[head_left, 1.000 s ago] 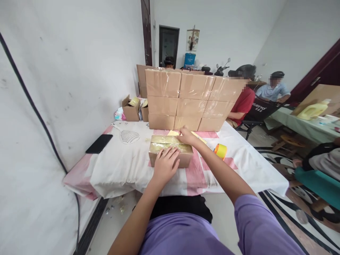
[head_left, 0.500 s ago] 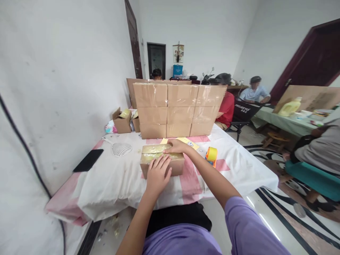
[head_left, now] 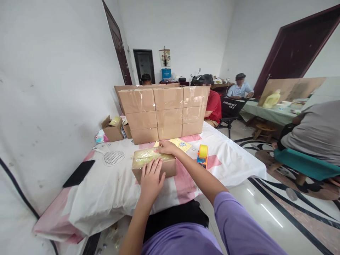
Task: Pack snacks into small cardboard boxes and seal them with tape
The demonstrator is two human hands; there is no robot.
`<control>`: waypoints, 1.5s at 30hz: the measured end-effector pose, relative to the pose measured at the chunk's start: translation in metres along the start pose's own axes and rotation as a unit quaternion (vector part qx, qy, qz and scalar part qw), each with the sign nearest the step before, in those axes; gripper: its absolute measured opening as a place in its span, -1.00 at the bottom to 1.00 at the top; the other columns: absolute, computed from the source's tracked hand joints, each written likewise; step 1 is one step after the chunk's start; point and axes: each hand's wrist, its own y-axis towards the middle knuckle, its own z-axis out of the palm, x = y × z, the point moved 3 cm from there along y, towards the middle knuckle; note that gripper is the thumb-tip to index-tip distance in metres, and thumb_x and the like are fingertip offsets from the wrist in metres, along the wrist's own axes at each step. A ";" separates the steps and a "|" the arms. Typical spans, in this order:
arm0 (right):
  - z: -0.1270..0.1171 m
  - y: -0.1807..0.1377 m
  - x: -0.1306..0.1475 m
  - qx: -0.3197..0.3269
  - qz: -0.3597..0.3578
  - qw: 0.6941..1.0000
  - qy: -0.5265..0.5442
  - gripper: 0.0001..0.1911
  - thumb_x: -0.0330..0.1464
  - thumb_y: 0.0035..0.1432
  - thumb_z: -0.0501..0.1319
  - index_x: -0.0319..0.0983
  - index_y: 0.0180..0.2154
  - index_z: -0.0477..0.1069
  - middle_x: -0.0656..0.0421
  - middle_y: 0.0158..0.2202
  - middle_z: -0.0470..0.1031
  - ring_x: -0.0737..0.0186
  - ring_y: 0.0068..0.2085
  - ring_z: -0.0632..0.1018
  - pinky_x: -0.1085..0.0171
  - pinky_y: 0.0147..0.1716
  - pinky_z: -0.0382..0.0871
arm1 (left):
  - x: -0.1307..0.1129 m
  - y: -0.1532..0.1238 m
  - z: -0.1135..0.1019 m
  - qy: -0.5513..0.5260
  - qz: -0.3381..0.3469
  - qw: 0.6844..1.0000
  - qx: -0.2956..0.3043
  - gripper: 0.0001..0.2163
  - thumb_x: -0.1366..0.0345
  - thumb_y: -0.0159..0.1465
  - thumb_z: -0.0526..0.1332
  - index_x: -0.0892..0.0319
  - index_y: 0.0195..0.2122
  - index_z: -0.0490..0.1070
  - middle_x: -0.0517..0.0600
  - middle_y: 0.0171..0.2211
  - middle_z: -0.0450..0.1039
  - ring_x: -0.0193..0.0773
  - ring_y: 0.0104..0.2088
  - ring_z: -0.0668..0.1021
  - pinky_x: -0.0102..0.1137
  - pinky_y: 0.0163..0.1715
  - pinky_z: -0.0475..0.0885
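Observation:
A small cardboard box (head_left: 148,163) with yellowish packets showing at its open top lies on the white and pink cloth of the table (head_left: 111,184) in front of me. My left hand (head_left: 151,179) lies flat on the box's near side, fingers stretched out. My right hand (head_left: 166,147) rests on the far top edge of the box, fingers curled down over it. An orange and yellow tape dispenser (head_left: 202,155) stands on the cloth to the right of the box.
A wall of taped cardboard boxes (head_left: 163,111) stands at the table's far end. A black phone (head_left: 79,173) and a white swatter (head_left: 113,157) lie left, two open boxes (head_left: 113,129) behind. A yellow sheet (head_left: 182,144) lies past the box. People sit at right.
The view has swung to the right, so the table sits further left in frame. My right hand slid left along the box's far top edge. My left hand stays on the near side.

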 end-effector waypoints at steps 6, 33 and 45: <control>0.005 0.007 -0.007 -0.052 0.034 0.994 0.086 -0.72 -0.17 -0.05 0.47 -0.20 -0.41 0.50 0.08 -0.27 0.62 -0.02 -0.14 0.57 0.22 -0.21 0.31 | -0.016 -0.018 0.015 0.062 -0.018 0.998 0.008 -0.39 0.26 0.37 0.13 0.34 0.43 0.13 0.20 0.45 0.07 0.18 0.45 0.12 0.11 0.39 0.03; -0.108 -0.134 -0.125 -0.394 -0.144 0.864 0.279 0.35 -0.04 -0.21 0.57 -0.18 0.36 -0.26 -0.13 0.31 0.14 -0.09 0.34 0.29 -0.01 0.34 0.22 | -0.095 0.198 0.075 -0.328 0.029 0.939 -0.102 -0.10 -0.37 0.32 -0.19 0.02 0.52 -0.41 0.18 0.52 -0.40 0.12 0.51 -0.21 0.02 0.44 -0.09; -0.159 -0.142 -0.389 -0.459 0.076 0.877 0.119 0.18 0.03 -0.21 0.48 -0.25 0.23 -0.16 -0.24 0.24 0.09 -0.19 0.28 0.32 -0.11 0.24 0.27 | -0.244 0.302 0.257 -0.471 -0.016 0.839 0.271 -0.18 0.09 0.29 0.32 0.34 0.46 0.02 0.45 0.27 0.30 0.17 0.26 0.42 -0.13 0.17 0.34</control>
